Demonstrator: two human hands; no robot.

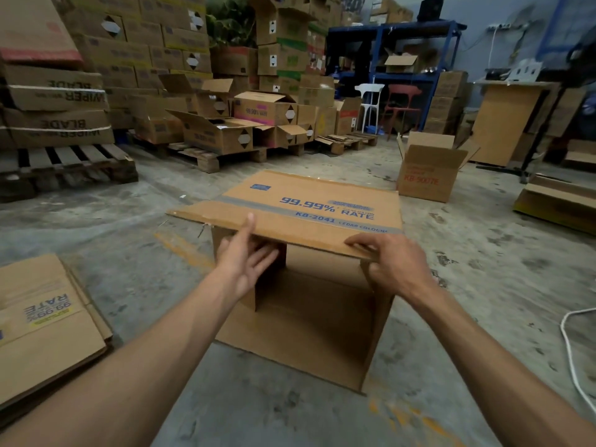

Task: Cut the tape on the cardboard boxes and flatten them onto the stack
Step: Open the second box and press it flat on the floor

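Both hands at the near edge of an open box on the concrete floor.

The box lies on its side in the middle of the floor, open end toward the camera, its printed top panel reading "99.99% RATE". The left hand is open, thumb up against the edge of the top flap, fingers spread inside the opening and grasping nothing. The right hand pinches the flap's right corner, fingers on top, thumb beneath. A strip of tape runs across the top panel. The stack of flattened boxes sits at the lower left, well apart from the box. Another open box stands upright behind on the right. Pallets loaded with cartons fill the background.
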